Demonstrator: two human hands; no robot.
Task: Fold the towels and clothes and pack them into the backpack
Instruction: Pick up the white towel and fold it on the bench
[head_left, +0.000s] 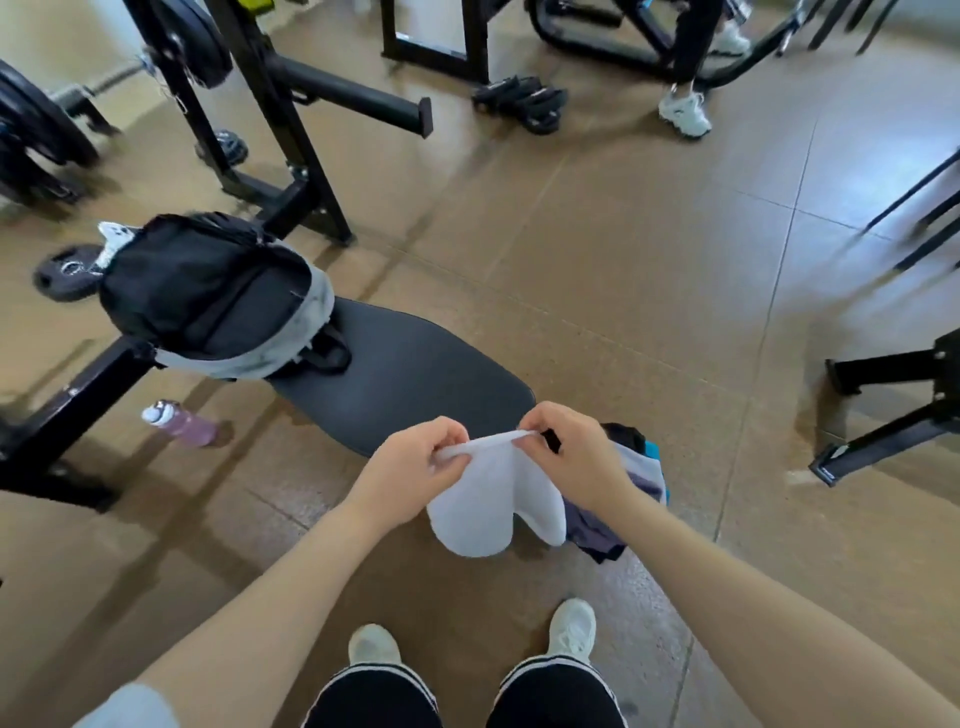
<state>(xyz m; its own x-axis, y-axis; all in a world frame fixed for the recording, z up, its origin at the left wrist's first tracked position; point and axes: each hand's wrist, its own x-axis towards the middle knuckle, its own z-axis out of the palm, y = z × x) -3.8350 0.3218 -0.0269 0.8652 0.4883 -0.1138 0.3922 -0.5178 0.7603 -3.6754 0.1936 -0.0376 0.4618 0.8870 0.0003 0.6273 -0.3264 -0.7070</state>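
Head view. Both hands grasp one white towel (491, 499) in the air above the near end of the black padded counter (415, 374): the left hand (421, 460) bunches one end of its top edge in curled fingers, and the right hand (569, 449) pinches the other end. The cloth hangs in two soft lobes, so it appears light, limp and non-slippery; it would best be held at the corners of that edge, kept taut. The backpack (208, 301) lies on the far end of the counter, well apart. A pile of clothes (631, 467) sits under the right wrist, largely hidden by the arm and towel; what rests beneath it cannot be told. Whether the backpack's main compartment is unzipped is unclear. A pink bottle (182, 423) lies on the floor.
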